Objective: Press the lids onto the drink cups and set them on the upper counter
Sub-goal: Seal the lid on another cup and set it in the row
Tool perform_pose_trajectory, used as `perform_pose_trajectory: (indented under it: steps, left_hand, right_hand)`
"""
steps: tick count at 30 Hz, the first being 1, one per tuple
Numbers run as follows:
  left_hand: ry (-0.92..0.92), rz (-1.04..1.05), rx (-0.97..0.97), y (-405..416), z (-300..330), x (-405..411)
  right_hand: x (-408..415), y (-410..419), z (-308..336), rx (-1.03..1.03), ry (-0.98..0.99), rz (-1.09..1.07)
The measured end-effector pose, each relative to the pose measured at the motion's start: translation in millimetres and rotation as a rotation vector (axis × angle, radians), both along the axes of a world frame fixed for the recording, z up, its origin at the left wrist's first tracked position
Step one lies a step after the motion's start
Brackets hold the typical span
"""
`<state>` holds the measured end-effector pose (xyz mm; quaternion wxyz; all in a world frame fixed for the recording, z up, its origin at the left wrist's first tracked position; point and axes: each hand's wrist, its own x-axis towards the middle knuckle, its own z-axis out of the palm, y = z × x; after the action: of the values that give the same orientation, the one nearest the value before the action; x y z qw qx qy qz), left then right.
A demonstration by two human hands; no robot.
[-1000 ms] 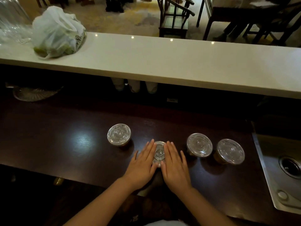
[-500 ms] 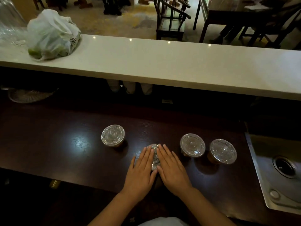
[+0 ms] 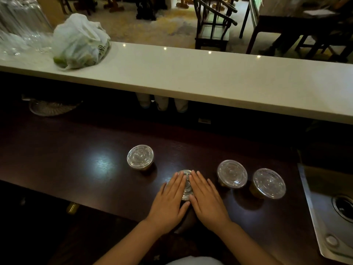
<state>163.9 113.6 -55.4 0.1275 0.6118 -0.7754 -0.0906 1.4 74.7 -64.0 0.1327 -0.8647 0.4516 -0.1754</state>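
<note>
Four drink cups with clear flat lids stand in a row on the dark lower counter (image 3: 76,161). My left hand (image 3: 170,199) and my right hand (image 3: 208,199) lie flat, side by side, on the lid of the second cup (image 3: 186,185); only a strip of that lid shows between them. The cup below is hidden. The left cup (image 3: 140,156) and the two right cups (image 3: 232,174) (image 3: 269,183) stand untouched. The white upper counter (image 3: 210,77) runs across behind them.
A white plastic bag (image 3: 80,43) and stacked clear cups (image 3: 17,25) sit on the upper counter's left end. A steel sink (image 3: 334,207) lies at the right. A glass dish (image 3: 51,108) and paper cups (image 3: 162,103) sit under the overhang.
Both hands have slid closer together and further over the lid, covering more of it. The view has shifted slightly to the left.
</note>
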Motion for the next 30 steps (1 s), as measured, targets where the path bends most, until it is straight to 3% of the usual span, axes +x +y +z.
perform_pose_trajectory:
  steps: [5, 10, 14, 18, 24, 27, 30]
  left_hand:
    - [-0.088, -0.076, 0.0, -7, 7, 9]
    - [0.035, -0.056, -0.006, -11, 2, 10]
    - [0.254, 0.068, -0.016, -6, 1, 6]
    - [0.564, 0.397, 0.012, 3, 4, -8]
    - [1.141, 0.819, 0.279, 3, 19, -21]
    - [1.387, 0.838, 0.276, -1, 29, -21]
    - [1.403, 0.737, 0.164, -2, 48, -21]
  right_hand:
    - [-16, -3, 7, -0.153, 0.082, 0.153]
    - [-11, -15, 8, -0.43, -0.05, 0.219]
    - [-6, -25, 21, -0.498, -0.063, 0.346]
    - [1, -33, 30, -0.43, -0.055, 0.366]
    - [6, -32, 52, -0.195, -0.217, 0.177]
    - [16, -30, 59, -0.126, -0.389, -0.053]
    - [26, -30, 65, -0.006, -0.575, -0.282]
